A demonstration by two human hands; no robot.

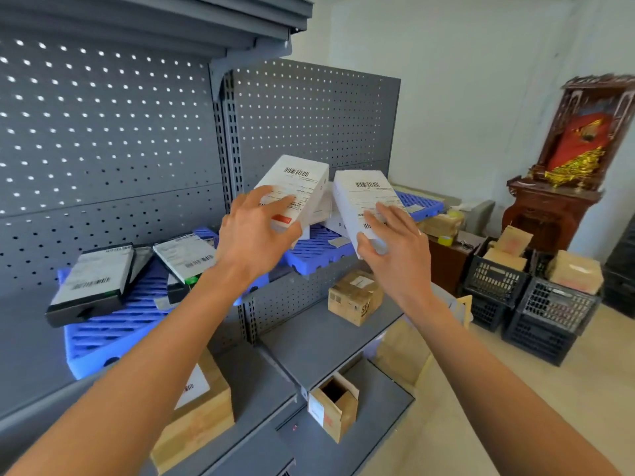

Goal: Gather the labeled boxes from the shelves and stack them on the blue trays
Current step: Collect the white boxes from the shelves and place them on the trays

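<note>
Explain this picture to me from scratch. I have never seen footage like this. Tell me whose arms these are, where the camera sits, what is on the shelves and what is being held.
There is no machine here. The one picture comes from a camera worn on a person's head, looking forward and down, so the bare arms are the wearer's own. The left hand holds a white labeled box, and the right hand holds a second white box, both above a blue tray on a grey metal shelf unit. Another blue tray to the left carries dark labeled boxes. Brown cardboard boxes sit on lower shelves, and black crates stand on the floor.
</note>
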